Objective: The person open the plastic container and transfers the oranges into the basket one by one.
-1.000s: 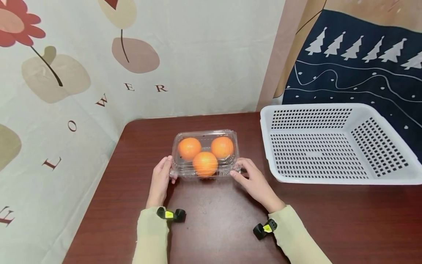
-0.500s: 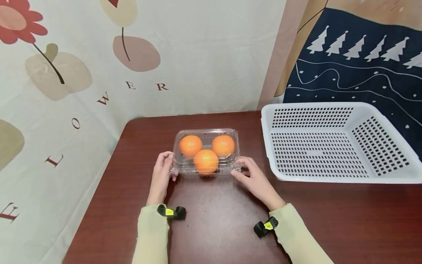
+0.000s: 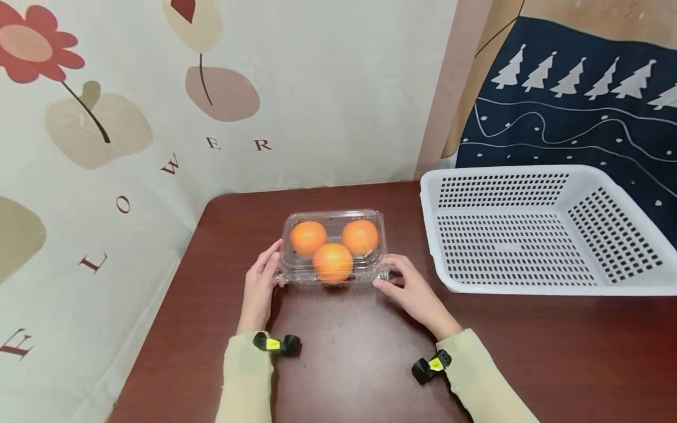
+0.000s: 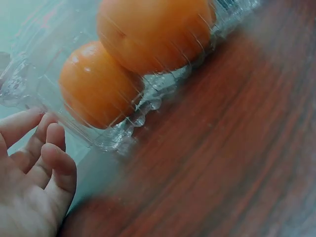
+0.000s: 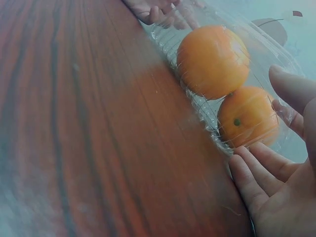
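A clear plastic clamshell box (image 3: 296, 272) with a lid sits on the dark red wooden table. Inside are three oranges: one at back left (image 3: 308, 238), one at back right (image 3: 360, 237) and one in front (image 3: 332, 263). My left hand (image 3: 261, 281) holds the box at its left side, its fingertips right at the front corner in the left wrist view. At the opposite side, my right hand (image 3: 411, 288) grips the front right corner between thumb and fingers. The right wrist view shows its lower fingertips (image 5: 239, 163) against the bottom edge.
To the right of the box stands a white perforated plastic basket (image 3: 441, 258), with none of the oranges in it. A pale printed cloth (image 3: 338, 88) hangs behind and left of the table (image 3: 338, 364). A dark blue cloth (image 3: 560, 123) with white trees hangs behind the basket.
The left fingers have shifted slightly along the side of the box. The box, oranges and right hand keep nearly the same place, while the head view has moved a little.
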{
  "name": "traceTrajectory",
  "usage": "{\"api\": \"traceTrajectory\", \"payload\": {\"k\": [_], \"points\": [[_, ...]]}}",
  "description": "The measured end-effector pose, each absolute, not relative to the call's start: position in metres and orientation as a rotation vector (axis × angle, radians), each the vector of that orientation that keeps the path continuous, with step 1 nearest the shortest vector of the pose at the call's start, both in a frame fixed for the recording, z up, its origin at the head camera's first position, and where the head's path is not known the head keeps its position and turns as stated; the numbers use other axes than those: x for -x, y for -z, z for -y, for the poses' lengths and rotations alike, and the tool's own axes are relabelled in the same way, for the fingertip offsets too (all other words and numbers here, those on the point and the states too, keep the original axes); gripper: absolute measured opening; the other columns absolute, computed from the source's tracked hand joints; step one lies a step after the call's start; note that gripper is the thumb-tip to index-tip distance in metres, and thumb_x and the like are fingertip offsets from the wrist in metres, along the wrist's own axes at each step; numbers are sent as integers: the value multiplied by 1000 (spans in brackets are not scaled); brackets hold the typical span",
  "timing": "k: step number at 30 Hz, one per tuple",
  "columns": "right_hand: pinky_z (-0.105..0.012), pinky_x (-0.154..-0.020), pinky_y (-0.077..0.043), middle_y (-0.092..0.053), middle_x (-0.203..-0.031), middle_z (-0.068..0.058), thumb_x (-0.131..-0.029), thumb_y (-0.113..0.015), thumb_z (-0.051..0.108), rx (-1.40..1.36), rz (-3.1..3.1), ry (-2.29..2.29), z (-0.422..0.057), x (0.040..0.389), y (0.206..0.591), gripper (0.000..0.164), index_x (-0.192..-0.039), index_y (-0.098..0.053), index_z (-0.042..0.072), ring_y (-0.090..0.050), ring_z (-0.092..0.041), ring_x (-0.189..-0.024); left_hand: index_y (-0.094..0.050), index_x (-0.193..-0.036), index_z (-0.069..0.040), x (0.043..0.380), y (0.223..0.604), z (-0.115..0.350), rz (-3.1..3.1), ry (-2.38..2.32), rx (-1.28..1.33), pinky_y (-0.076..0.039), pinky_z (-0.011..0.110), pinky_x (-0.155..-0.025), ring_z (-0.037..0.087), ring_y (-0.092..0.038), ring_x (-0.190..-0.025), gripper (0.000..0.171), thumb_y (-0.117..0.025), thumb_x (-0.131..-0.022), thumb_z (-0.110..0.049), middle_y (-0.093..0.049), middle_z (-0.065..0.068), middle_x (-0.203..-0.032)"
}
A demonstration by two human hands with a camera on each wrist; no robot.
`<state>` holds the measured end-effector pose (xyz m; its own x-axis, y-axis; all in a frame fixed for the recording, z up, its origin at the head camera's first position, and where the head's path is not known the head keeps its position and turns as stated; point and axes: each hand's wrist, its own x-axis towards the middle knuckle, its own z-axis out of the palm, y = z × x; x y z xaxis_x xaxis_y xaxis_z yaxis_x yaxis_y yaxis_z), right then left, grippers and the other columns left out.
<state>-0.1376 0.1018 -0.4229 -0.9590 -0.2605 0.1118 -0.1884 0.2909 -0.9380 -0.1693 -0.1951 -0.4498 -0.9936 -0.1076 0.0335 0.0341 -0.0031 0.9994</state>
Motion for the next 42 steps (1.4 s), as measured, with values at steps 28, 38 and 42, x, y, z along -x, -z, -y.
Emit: {"api": "traceTrajectory", "payload": {"k": [28, 38, 42], "points": [[-43, -83, -43, -46, -118, -8, -85, -61, 16, 397, -2509, 1824, -104, 136, 423, 28, -109, -54, 3, -47, -22, -109, -10, -143, -29, 165, 445, 192, 2568, 1894, 193, -36, 27, -82, 16, -32, -113, 95, -73, -74, -18, -27, -1, -137], [-42, -84, -42, -45, -119, -6, -85, -60, 18, 392, -2502, 1821, -104, 137, 424, 27, -108, -54, 5, -46, -21, -110, -8, -144, -26, 166, 439, 190, 2649, 1818, 218, -33, 43, -89, 18, -24, -125, 99, -75, -71, -24, -21, 1, -139], [-42, -84, -42, -45, -118, -6, -85, -60, 17, 395, -2501, 1821, -105, 137, 423, 26, -107, -55, 4, -46, -21, -110, -5, -144, -21, 160, 427, 186, 2676, 1811, 233, -33, 44, -89, 20, -22, -126, 98, -73, -74, -23, -18, 3, -140]]}}
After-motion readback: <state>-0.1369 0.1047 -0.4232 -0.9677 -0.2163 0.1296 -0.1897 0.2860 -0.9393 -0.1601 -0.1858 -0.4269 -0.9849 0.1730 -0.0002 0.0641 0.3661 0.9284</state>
